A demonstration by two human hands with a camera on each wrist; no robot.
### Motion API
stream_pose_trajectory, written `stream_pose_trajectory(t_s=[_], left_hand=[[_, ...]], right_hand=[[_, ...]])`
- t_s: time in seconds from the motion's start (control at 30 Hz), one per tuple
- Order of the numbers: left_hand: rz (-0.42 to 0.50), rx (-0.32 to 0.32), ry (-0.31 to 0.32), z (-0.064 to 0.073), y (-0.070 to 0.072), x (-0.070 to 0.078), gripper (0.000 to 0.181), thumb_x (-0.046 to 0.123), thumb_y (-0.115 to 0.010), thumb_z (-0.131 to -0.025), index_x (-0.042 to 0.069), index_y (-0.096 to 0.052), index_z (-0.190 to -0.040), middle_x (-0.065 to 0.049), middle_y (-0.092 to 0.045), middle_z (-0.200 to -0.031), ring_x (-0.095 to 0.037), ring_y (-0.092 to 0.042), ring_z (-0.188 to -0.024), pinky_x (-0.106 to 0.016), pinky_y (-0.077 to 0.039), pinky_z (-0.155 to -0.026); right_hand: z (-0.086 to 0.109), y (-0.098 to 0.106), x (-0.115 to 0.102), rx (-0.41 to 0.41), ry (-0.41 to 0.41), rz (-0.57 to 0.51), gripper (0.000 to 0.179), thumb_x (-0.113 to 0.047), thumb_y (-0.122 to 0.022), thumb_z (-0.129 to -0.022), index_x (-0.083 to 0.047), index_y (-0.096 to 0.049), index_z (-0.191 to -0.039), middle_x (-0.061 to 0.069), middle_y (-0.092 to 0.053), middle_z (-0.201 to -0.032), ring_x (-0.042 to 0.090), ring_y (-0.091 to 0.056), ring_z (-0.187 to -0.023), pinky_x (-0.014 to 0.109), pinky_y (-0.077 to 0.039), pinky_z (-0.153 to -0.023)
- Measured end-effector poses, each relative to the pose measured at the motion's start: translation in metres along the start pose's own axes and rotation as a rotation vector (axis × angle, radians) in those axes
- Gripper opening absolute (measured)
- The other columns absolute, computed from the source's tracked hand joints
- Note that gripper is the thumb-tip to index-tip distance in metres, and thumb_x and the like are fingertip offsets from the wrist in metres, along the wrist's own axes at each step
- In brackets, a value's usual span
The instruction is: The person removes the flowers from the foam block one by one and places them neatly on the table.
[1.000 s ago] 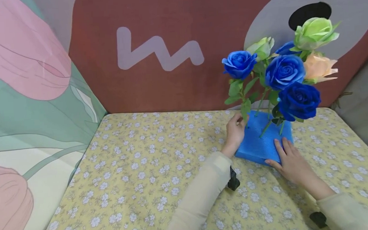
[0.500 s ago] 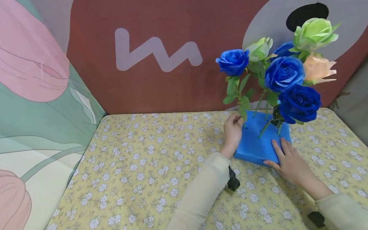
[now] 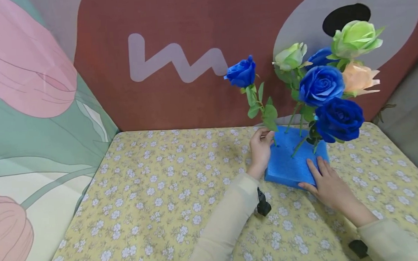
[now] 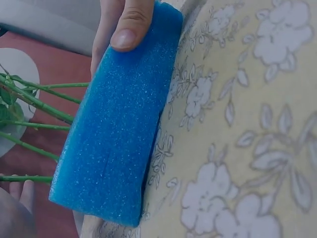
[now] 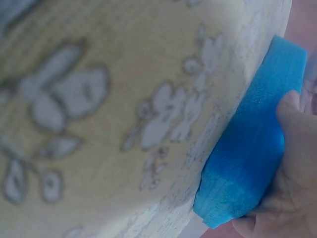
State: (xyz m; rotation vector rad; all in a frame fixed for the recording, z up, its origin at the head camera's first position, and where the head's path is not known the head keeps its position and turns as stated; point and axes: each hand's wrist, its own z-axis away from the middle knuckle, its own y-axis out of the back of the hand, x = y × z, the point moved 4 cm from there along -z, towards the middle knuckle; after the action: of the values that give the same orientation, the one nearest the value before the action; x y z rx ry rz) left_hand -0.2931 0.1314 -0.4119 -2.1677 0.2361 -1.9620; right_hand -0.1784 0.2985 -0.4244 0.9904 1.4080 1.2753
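Note:
In the head view, my left hand [image 3: 261,150] pinches the stem of a blue rose [image 3: 241,72] low down, where it stands in a blue foam block [image 3: 290,166]. That rose leans left, away from the others. My right hand [image 3: 330,185] rests flat on the block's front right corner, fingers spread and thumb along the front edge. The left wrist view shows the block's side [image 4: 114,139], several green stems [image 4: 39,104] rising from it, and the right thumb [image 4: 124,38]. The right thumb also lies on the block [image 5: 247,148] in the right wrist view.
More roses stand in the block: blue ones [image 3: 340,119], a peach one [image 3: 360,77] and green ones [image 3: 356,39]. A floral cloth [image 3: 155,196] covers the table. A brown printed wall panel [image 3: 179,104] rises directly behind the table.
The left blue rose has tilted further left, its bloom moving away from the other flowers. My left hand keeps its pinch on the stem; the right hand stays on the block.

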Motion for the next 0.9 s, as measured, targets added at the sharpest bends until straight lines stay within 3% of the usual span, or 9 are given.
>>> stream_pose_trajectory(t_s=[0.27, 0.43, 0.57, 0.7, 0.9], left_hand=[[-0.025, 0.03, -0.055, -0.0013, -0.0028, 0.0016, 0.019, 0.014, -0.063, -0.092, -0.002, -0.066, -0.103, -0.02, -0.067, -0.1, -0.009, -0.061, -0.078, -0.024, -0.059, -0.074], [-0.016, 0.04, -0.049, -0.0003, -0.0029, 0.0032, 0.021, 0.017, -0.064, -0.092, 0.0, -0.066, -0.104, -0.017, -0.067, -0.101, -0.001, -0.055, -0.077, -0.022, -0.057, -0.073], [-0.022, 0.066, -0.038, -0.0005, -0.0013, 0.0044, 0.02, 0.019, -0.066, -0.09, 0.004, -0.068, -0.103, -0.014, -0.067, -0.102, 0.0, -0.054, -0.079, -0.018, -0.053, -0.07], [0.01, 0.089, -0.027, -0.0014, -0.0005, 0.0043, 0.02, 0.018, -0.066, -0.09, 0.003, -0.067, -0.103, -0.013, -0.066, -0.101, -0.002, -0.053, -0.077, -0.024, -0.057, -0.073], [0.116, 0.111, -0.009, -0.0038, -0.0003, 0.0043, 0.017, 0.014, -0.067, -0.089, 0.002, -0.066, -0.1, 0.003, -0.061, -0.088, -0.003, -0.054, -0.076, -0.024, -0.057, -0.075]], right_hand=[[-0.0014, -0.0007, 0.0, -0.016, -0.012, 0.0, 0.088, -0.057, -0.046, -0.094, 0.011, -0.024, -0.146, 0.045, -0.017, -0.145, 0.062, -0.023, -0.13, 0.069, -0.028, -0.107], [-0.0014, -0.0003, -0.0001, -0.02, -0.016, -0.002, 0.088, -0.056, -0.047, -0.093, 0.01, -0.024, -0.146, 0.045, -0.017, -0.146, 0.062, -0.023, -0.13, 0.07, -0.028, -0.107], [-0.0011, 0.0009, -0.0009, -0.014, -0.008, 0.003, 0.087, -0.055, -0.049, -0.093, 0.01, -0.024, -0.146, 0.045, -0.017, -0.146, 0.062, -0.023, -0.131, 0.07, -0.029, -0.106], [-0.0006, 0.0016, -0.0011, -0.006, -0.007, 0.003, 0.087, -0.055, -0.049, -0.093, 0.01, -0.025, -0.146, 0.045, -0.018, -0.145, 0.062, -0.024, -0.13, 0.07, -0.029, -0.105], [-0.0007, 0.0009, -0.0017, 0.002, -0.002, -0.023, 0.086, -0.052, -0.051, -0.093, 0.011, -0.025, -0.145, 0.046, -0.018, -0.144, 0.063, -0.023, -0.13, 0.071, -0.028, -0.105]])
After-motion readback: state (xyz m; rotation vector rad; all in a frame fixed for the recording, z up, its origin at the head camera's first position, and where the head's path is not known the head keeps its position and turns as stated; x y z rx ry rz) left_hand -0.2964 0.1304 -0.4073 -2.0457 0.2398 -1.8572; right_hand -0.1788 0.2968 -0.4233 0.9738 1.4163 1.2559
